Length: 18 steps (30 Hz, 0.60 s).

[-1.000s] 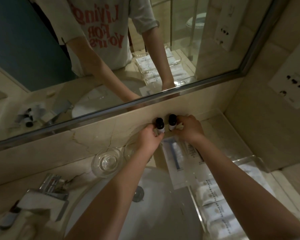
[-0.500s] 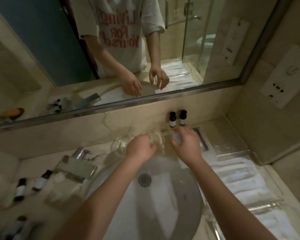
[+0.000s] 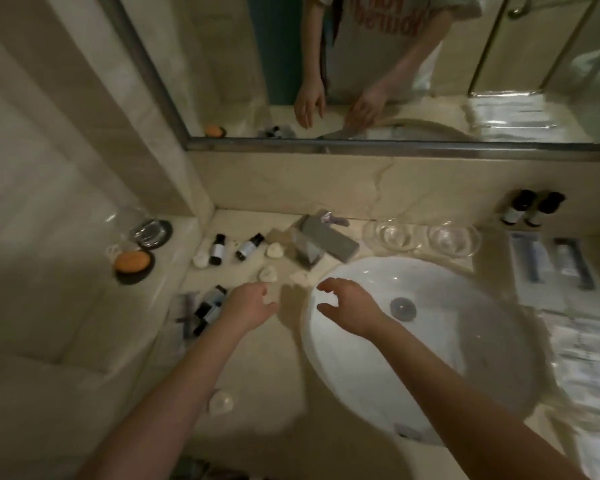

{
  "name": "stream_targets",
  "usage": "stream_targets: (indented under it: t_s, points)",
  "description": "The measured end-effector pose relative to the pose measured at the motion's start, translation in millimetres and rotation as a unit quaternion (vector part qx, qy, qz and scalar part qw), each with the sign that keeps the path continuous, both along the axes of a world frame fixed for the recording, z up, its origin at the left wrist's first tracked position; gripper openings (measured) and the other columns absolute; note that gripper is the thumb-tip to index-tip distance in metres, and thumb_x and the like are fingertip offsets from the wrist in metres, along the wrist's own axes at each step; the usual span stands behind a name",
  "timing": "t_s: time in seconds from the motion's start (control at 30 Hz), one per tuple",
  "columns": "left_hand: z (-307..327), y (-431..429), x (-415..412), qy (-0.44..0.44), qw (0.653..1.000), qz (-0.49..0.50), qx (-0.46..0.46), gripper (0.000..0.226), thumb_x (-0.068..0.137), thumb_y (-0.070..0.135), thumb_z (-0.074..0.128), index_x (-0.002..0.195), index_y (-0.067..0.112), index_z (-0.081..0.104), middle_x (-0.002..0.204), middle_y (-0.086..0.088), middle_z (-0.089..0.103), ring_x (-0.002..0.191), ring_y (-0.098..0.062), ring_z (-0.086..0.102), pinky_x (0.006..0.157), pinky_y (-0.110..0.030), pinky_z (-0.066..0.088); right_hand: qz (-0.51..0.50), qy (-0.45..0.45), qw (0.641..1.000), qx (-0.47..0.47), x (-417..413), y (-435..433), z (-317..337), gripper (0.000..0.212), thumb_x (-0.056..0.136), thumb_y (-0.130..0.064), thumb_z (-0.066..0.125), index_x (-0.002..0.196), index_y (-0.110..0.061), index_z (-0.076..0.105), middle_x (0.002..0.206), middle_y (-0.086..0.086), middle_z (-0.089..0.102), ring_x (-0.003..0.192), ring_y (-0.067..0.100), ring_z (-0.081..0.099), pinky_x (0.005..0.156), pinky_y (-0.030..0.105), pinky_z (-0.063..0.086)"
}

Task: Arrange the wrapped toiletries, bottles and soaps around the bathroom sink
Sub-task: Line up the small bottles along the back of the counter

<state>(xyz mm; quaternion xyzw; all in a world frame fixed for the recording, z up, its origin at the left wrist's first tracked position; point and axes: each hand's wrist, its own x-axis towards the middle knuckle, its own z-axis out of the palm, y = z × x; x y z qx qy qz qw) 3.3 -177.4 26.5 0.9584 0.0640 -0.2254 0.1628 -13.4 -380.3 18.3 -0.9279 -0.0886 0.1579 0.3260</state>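
Over counter left of sink (image 3: pixel 430 393): left hand (image 3: pixel 248 308) open, fingers spread, nothing held. Small white soaps (image 3: pixel 269 273) just off its fingertips at 12 o'clock; dark bottles (image 3: pixel 208 308) close at 9 o'clock. Over sink rim: right hand (image 3: pixel 349 306) open, fingers curled loose, empty; soaps at its 10 o'clock. Two more bottles (image 3: pixel 530 211) upright, far at 2 o'clock by the wall.

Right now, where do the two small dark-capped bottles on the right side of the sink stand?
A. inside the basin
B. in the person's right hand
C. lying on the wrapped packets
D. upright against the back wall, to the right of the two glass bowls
D: the two bottles stand upright side by side against the back wall, right of the glass bowls, and neither hand touches them.
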Motion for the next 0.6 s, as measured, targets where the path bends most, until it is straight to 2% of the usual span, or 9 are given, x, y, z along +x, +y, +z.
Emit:
stream_targets:
  t_s: [0.13,0.27,0.5,0.6]
  points:
    - [-6,65,19,0.020,0.996,0.086,-0.021,0.051,0.082,0.034,0.059,0.124,0.007,0.051,0.129,-0.013,0.055,0.114,-0.029,0.054,0.088,-0.033,0.044,0.068,0.018,0.997,-0.041,32,63,-9,0.056,0.086,-0.030,0.060,0.137,-0.017,0.040,0.135,0.010,0.052,0.121,0.029,0.049,0.099,0.040,0.044]
    - [-10,108,53,0.025,0.987,0.137,-0.076,0.057,0.083,0.031,0.061,0.133,0.010,0.045,0.136,-0.011,0.050,0.115,-0.027,0.053,0.084,-0.027,0.041,0.095,-0.002,0.991,-0.097,72,114,-18,0.062,0.087,-0.033,0.058,0.141,-0.017,0.032,0.135,0.014,0.048,0.117,0.032,0.051,0.094,0.044,0.047]
    - [-26,140,125,-0.044,0.992,0.120,-0.022,0.035,0.083,0.026,0.059,0.114,0.008,0.056,0.119,-0.013,0.059,0.107,-0.030,0.055,0.091,-0.041,0.049,0.127,-0.030,0.972,-0.194,153,160,-33,0.062,0.088,-0.027,0.055,0.143,-0.019,0.026,0.146,0.010,0.033,0.131,0.031,0.035,0.099,0.045,0.040]
    - [-40,141,150,-0.064,0.995,0.071,0.028,0.031,0.083,0.030,0.059,0.106,0.009,0.060,0.111,-0.014,0.062,0.102,-0.031,0.056,0.087,-0.039,0.048,0.161,-0.055,0.956,-0.240,178,171,-42,0.058,0.089,-0.028,0.053,0.141,-0.019,0.028,0.145,0.009,0.032,0.131,0.030,0.033,0.104,0.044,0.035]
